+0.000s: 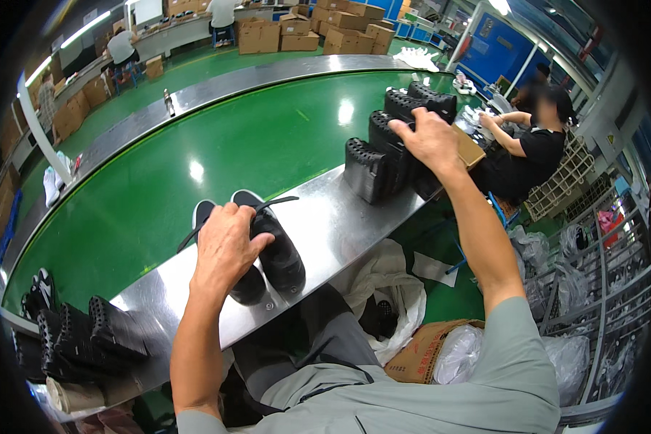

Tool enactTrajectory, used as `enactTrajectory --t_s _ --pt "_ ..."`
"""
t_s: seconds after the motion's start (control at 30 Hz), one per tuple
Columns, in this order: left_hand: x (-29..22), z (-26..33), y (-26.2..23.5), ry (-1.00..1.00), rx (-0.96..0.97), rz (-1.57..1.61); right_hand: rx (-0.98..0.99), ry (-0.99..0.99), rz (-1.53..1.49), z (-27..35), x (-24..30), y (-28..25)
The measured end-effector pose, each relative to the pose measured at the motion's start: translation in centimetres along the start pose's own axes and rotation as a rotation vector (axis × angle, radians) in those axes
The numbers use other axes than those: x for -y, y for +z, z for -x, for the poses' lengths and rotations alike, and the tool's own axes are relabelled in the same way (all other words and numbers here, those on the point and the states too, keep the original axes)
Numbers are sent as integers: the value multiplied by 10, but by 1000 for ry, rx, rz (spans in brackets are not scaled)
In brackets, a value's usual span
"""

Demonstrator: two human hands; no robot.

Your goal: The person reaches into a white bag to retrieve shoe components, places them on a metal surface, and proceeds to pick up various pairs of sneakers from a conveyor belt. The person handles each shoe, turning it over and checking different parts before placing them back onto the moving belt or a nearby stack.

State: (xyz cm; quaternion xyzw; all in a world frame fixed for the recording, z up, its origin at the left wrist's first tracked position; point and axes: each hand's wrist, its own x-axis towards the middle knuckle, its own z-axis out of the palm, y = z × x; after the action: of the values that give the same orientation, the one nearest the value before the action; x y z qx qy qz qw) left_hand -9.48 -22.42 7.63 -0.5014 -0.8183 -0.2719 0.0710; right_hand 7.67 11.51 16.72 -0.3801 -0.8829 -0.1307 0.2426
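Head view shows the person seated at a steel table (340, 217) that borders a curved green conveyor belt (195, 159). Near the picture's centre, the left hand (224, 249) rests on a pair of black shoes (278, 253) that stand side by side on the table, toes pointing toward the person. Its fingers curl closed over the collar of the left shoe, gripping it, and a black lace (275, 202) trails out toward 1 o'clock from under the fingertips. Up at 1 o'clock from the shoes, the right hand (430, 141) reaches over a row of black studded shoe soles (383, 155) standing on edge at the far end of the table; its fingers are bent down over the top of one sole and hold it. At 8 o'clock from the shoes, more black soles (87, 336) lie stacked at the table's near end. Brown cardboard boxes (304, 32) stand at 12 o'clock beyond the belt. A co-worker in a black shirt (535, 148) sits at 3 o'clock from the right hand. Below the table, a cardboard box with a clear plastic bag (448, 351) sits beside the person's grey trousers.
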Motion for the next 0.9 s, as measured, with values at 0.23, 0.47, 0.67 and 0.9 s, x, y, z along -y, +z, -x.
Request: enactTrajectory --t_s 0.23,0.47,0.67,0.9 --pt "-5 -2 11 119 34 30 101 -76 125 -14 -7 24" --pt "11 -4 26 170 -125 48 211 -4 249 -24 -5 15" --pt "27 -24 22 -48 90 147 -65 -651 -369 46 51 -69" --pt "19 -40 8 -364 300 403 647 -462 -976 116 83 -31"
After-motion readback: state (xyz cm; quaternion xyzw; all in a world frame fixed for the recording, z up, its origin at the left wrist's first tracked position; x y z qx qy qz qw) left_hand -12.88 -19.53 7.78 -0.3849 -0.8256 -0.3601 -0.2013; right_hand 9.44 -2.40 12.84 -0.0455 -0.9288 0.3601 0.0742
